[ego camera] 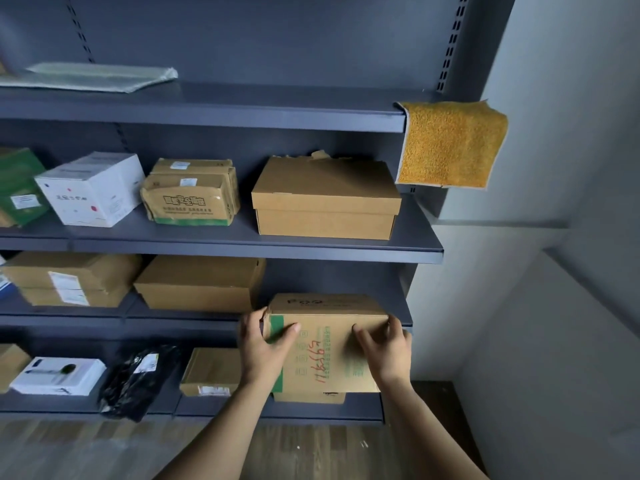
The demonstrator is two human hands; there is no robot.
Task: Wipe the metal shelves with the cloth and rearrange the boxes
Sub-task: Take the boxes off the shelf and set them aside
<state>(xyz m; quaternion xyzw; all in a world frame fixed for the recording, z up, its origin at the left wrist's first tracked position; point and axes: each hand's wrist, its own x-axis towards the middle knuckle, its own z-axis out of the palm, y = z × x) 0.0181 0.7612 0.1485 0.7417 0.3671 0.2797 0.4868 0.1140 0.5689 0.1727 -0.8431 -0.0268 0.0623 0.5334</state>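
Note:
A brown cardboard box [327,344] with red handwriting and green print is tilted at the right end of the third metal shelf [194,320]. My left hand [265,344] grips its left edge, thumb on the front face. Its right edge is gripped by my right hand [384,348]. A yellow cloth [450,143] hangs over the right end of the top shelf [242,112]. On the second shelf [242,244] stand a lidded brown box [325,202], a crumpled brown box [192,194], a white box [91,188] and a green box [19,185].
The third shelf also holds two brown boxes [201,282], [69,278]. On the bottom shelf lie a white box [59,375], a black bag [138,379] and a small brown box [211,372]. Bubble wrap [90,76] rests on the top shelf. A grey wall [554,271] stands right.

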